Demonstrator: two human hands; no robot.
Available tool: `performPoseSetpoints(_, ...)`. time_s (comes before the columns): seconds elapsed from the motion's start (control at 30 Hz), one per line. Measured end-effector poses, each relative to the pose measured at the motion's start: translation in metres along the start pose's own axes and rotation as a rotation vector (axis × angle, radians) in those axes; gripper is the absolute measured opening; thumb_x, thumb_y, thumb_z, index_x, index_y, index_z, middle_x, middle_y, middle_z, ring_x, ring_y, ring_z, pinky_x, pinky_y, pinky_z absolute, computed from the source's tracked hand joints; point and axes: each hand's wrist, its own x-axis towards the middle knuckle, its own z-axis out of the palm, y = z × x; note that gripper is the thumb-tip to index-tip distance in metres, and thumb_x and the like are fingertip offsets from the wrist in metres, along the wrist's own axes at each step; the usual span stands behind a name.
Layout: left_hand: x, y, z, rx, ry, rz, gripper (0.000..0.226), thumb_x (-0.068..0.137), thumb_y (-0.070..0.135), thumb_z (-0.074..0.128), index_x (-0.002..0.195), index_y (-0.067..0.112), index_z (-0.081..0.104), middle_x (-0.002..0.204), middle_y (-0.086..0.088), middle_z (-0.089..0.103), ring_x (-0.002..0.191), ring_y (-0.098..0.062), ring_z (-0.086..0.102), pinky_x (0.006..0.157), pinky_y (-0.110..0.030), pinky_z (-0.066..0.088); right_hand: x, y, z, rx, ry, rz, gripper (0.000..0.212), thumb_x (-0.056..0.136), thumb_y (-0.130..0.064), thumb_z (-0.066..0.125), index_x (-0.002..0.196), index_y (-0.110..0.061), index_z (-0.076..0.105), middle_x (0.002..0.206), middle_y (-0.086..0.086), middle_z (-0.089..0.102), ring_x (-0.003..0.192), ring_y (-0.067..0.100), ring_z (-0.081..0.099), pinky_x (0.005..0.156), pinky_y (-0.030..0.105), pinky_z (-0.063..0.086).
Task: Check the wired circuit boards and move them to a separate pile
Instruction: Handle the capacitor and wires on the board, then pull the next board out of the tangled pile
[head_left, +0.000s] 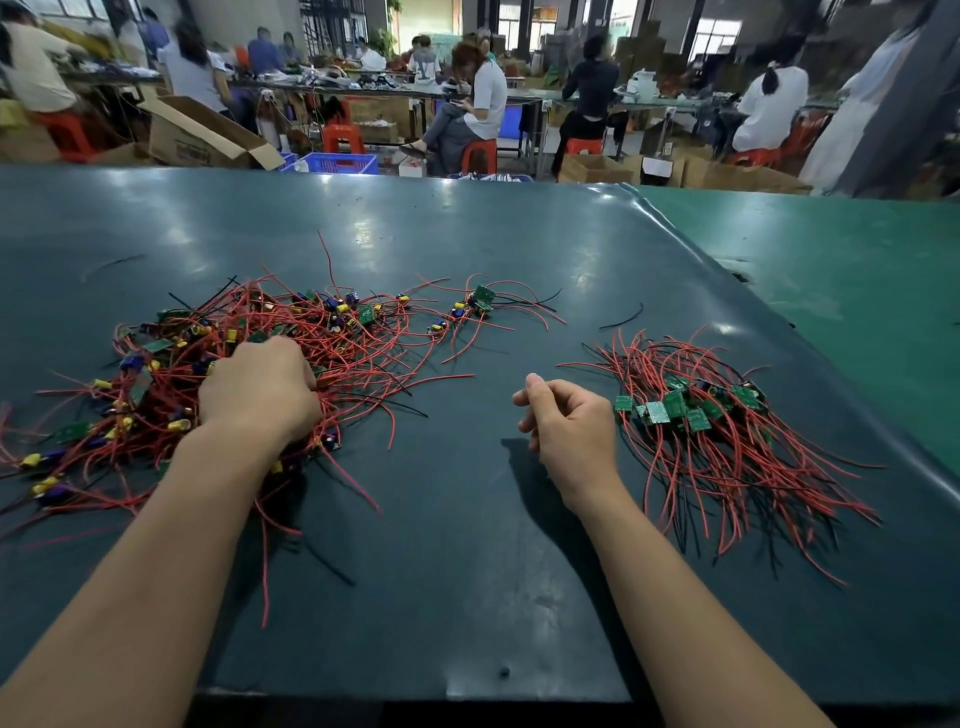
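A big tangled heap of small green circuit boards with red and black wires (291, 338) covers the left part of the dark mat. My left hand (260, 387) is sunk into this heap with its fingers curled down around wires and boards. To the right lies a neater pile of boards (691, 410), green faces up, red wires fanned toward me. Just left of that pile, my right hand (566, 421) hovers over the mat with fingers loosely curled and nothing in it.
A few stray boards (480, 301) and loose black wires (623, 319) lie beyond the hands. The dark mat (467, 571) ends at a raised edge on the right, over a green table (831, 270). Seated workers, cardboard boxes and red stools fill the background.
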Motion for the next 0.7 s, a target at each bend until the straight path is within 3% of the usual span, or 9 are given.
performPoseSetpoints(0.3, 0.001, 0.025, -0.018, -0.282, 0.595, 0.107, 0.015, 0.087, 0.016, 0.07, 0.099, 0.013, 0.062, 0.099, -0.021, 0.066, 0.092, -0.043, 0.061, 0.075, -0.045, 0.045, 0.0, 0.0, 0.0, 0.009, 0.0, 0.011, 0.033, 0.097, -0.029, 0.059, 0.068, -0.017, 0.069, 0.051, -0.003, 0.059, 0.044, 0.012, 0.048, 0.05, 0.029, 0.04)
performPoseSetpoints(0.43, 0.005, 0.03, -0.018, -0.385, 0.608, 0.113, 0.017, 0.084, 0.006, 0.06, 0.101, 0.01, 0.062, 0.106, -0.02, 0.061, 0.099, -0.04, 0.054, 0.086, -0.043, 0.041, 0.001, 0.002, 0.0, -0.005, 0.002, 0.0, 0.034, 0.098, -0.029, 0.058, 0.068, -0.017, 0.069, 0.052, -0.002, 0.06, 0.045, 0.014, 0.048, 0.051, 0.03, 0.04)
performPoseSetpoints(0.53, -0.011, 0.045, -0.008, -0.524, 0.709, 0.375, 0.012, 0.084, 0.006, 0.062, 0.095, 0.007, 0.062, 0.098, -0.015, 0.06, 0.091, -0.034, 0.057, 0.083, -0.039, 0.044, 0.002, 0.001, -0.001, -0.01, -0.04, -0.014, 0.03, 0.097, -0.029, 0.059, 0.072, -0.017, 0.07, 0.055, -0.001, 0.061, 0.045, 0.014, 0.049, 0.046, 0.024, 0.038)
performPoseSetpoints(0.6, -0.028, 0.06, 0.005, -0.798, 0.716, 0.579, 0.012, 0.082, 0.0, 0.064, 0.091, 0.008, 0.062, 0.094, -0.006, 0.057, 0.085, -0.025, 0.06, 0.08, -0.033, 0.051, 0.002, -0.003, -0.001, 0.102, -0.161, 0.014, 0.026, 0.096, -0.032, 0.061, 0.079, -0.014, 0.072, 0.059, -0.001, 0.063, 0.042, 0.013, 0.048, 0.04, 0.02, 0.035)
performPoseSetpoints(0.7, -0.045, 0.085, 0.025, -1.256, 0.471, 0.665, 0.023, 0.081, -0.007, 0.063, 0.089, 0.014, 0.06, 0.095, -0.006, 0.06, 0.092, -0.019, 0.067, 0.085, -0.028, 0.054, 0.001, -0.01, -0.001, 0.422, -0.356, 0.181, 0.047, 0.085, -0.056, 0.056, 0.087, -0.014, 0.074, 0.066, 0.002, 0.064, 0.039, 0.012, 0.047, 0.037, 0.017, 0.032)
